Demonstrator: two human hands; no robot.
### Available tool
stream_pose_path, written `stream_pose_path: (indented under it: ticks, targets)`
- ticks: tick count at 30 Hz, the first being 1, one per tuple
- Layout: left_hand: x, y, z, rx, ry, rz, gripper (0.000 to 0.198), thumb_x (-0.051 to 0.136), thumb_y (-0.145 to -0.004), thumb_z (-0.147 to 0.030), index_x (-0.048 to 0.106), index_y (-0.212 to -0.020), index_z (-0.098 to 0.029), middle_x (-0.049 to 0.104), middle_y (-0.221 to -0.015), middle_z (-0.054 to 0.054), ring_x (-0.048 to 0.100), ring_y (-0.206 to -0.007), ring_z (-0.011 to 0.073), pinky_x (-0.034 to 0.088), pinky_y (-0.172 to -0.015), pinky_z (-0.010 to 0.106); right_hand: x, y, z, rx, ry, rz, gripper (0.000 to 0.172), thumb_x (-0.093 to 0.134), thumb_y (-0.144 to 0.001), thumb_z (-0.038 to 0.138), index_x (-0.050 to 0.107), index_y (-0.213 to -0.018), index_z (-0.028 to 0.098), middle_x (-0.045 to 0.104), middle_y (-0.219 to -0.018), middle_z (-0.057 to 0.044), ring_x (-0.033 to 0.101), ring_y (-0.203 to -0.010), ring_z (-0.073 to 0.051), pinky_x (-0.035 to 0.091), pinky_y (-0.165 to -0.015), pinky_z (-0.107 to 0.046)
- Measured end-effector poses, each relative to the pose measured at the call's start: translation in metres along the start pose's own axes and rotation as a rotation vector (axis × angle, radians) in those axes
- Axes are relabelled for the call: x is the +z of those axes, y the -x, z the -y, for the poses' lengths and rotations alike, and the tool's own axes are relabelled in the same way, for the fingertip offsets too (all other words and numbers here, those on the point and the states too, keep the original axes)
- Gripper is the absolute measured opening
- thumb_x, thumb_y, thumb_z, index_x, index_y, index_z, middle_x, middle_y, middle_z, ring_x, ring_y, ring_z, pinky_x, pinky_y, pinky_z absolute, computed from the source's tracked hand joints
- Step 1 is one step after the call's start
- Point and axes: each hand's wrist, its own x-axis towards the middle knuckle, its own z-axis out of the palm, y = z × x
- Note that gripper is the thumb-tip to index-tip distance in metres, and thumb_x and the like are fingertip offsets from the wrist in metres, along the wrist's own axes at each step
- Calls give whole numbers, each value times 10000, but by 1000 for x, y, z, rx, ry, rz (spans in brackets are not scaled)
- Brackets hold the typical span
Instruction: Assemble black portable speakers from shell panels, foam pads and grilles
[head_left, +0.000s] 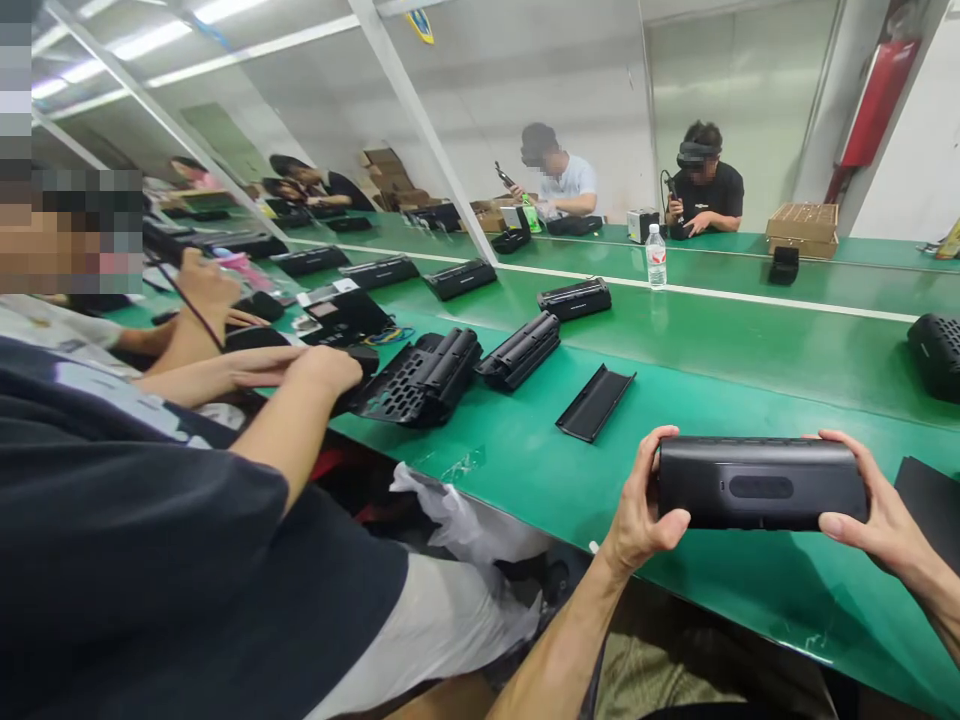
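Observation:
A long black portable speaker [763, 462] with an oval button panel on its face is held level above the green table edge. My left hand [643, 505] grips its left end, thumb in front and fingers over the top. Around the right end my right hand [874, 500] is closed the same way. To the left of my left hand, a black trough-shaped cover [596, 403] lies on the table. Partly hidden behind my right hand is a flat black piece [930, 500].
Black housings [521, 352] and a perforated shell [420, 378] lie on the green table [720, 350]. A co-worker [187, 480] sits close on my left, hands on a dark part. A water bottle [656, 258] stands farther back. Other people work across the table.

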Motion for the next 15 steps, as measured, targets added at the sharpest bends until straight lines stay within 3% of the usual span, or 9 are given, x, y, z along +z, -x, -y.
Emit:
stream_pose_path:
  ticks: [4, 7, 9, 13, 15]
  targets:
    - [-8, -3, 8, -14, -48, -4, 962, 736, -802, -673, 417, -1576, -198, 502, -1536, 176, 574, -1308, 365, 491, -1117, 466, 10, -1, -1, 65, -6, -39, 944, 784, -762, 759, 469, -1537, 320, 641, -1412, -110, 671, -1169, -348, 576, -957, -398]
    - [-18, -2, 9, -51, -26, 84, 1164, 820, -739, -746, 321, -1647, -214, 413, -1641, 195, 511, -1420, 407, 444, -1186, 486, 17, -1, 4, 105, -63, -4, 967, 773, -766, 760, 450, -1550, 296, 631, -1431, -122, 659, -1191, -351, 564, -980, -412]
    - [-21, 0, 7, -50, -46, 102, 1192, 868, -712, -719, 322, -1649, -222, 415, -1642, 190, 519, -1420, 401, 455, -1180, 471, 21, -1, 9, 107, -102, -1, 983, 806, -750, 731, 456, -1554, 288, 603, -1498, -125, 635, -1257, -360, 540, -1036, -416]
    - [-15, -4, 4, -54, -132, -24, 1086, 800, -754, -757, 449, -1587, -155, 573, -1486, 185, 573, -1366, 406, 462, -1180, 503, 29, -5, 16, 248, -276, -72, 1055, 917, -590, 702, 548, -1470, 252, 645, -1464, -120, 601, -1318, -385, 484, -1121, -419]
    - [-9, -11, 5, -158, -151, -84, 1034, 720, -813, -796, 491, -1568, -128, 585, -1522, 208, 521, -1454, 433, 386, -1253, 544, 32, -10, 18, 350, -351, -78, 999, 886, -612, 745, 598, -1413, 224, 700, -1389, -129, 622, -1307, -388, 484, -1134, -425]
